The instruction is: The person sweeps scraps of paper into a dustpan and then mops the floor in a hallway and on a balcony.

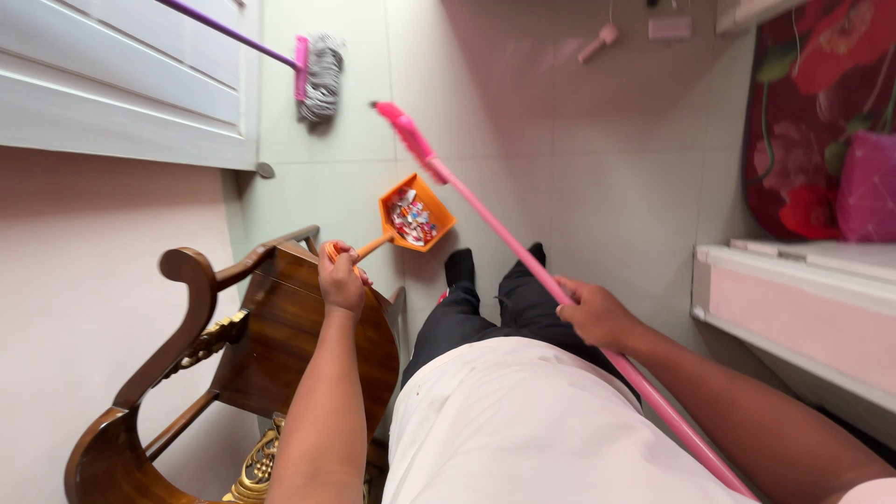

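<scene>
- Left hand (341, 280) is fisted round the handle of the orange dustpan (413, 215), held out just ahead of it.
- The pan is already full of colourful scraps, so the gathering looks done; emptying it looks left.
- Right hand (595, 315) is wrapped round the pink broom (485, 210), its head lifted beyond the pan.

Pale tiled floor (597, 159), a carved wooden chair (233, 355) left, a floral cloth (803, 121) at right.

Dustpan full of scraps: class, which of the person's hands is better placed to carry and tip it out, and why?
Left. The left hand already grips the orange dustpan by its handle, holding it level above the floor with the scraps inside. The right hand is occupied, closed around the pink broom stick.
</scene>
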